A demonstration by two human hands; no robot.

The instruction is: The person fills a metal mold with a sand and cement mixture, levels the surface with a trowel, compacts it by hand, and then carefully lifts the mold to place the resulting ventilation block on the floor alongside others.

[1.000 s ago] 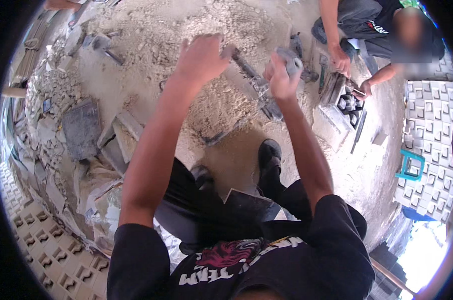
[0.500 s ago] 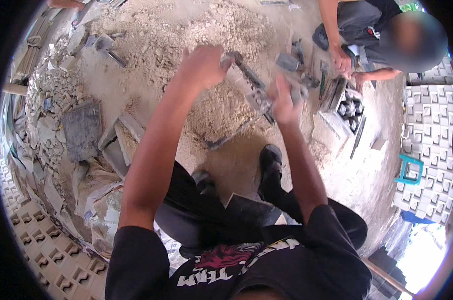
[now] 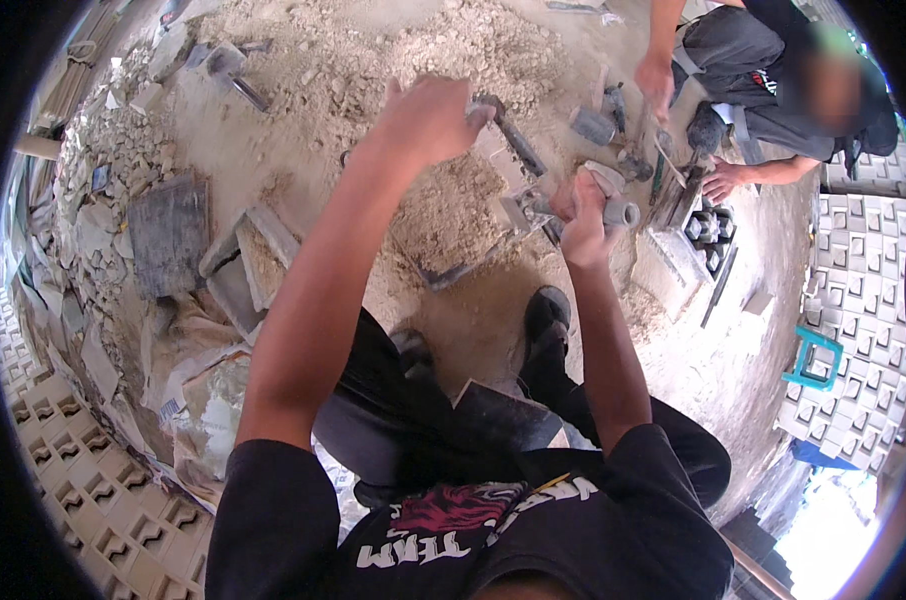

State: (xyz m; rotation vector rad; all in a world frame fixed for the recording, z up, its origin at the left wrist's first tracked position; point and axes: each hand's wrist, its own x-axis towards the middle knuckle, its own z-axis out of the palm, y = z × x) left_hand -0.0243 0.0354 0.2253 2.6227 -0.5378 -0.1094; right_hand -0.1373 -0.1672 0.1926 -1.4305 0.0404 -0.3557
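Note:
A dusty rectangular metal mould frame (image 3: 503,160) lies on the pale, powdery ground ahead of my feet, with loose crumbly material inside and around it. My left hand (image 3: 428,125) is closed at the frame's far left end, thumb against the metal; the other fingertips are hidden behind the hand. Beside the frame's right end, my right hand (image 3: 585,220) is wrapped round a grey metal piece with a round, pipe-like end (image 3: 622,214). Whether that piece is joined to the frame, I cannot tell.
A co-worker (image 3: 743,90) crouches at the far right, both hands at another mould (image 3: 708,235). A grey-headed mallet (image 3: 593,126) lies between us. Rubble (image 3: 98,220), a dark slab (image 3: 168,235) and an angled block (image 3: 248,255) are to the left. A teal stool (image 3: 813,357) stands right.
The view has shifted slightly. My right hand has turned, and the round end of its metal piece shows more plainly. The co-worker's one hand has lifted off, now with a thin tool.

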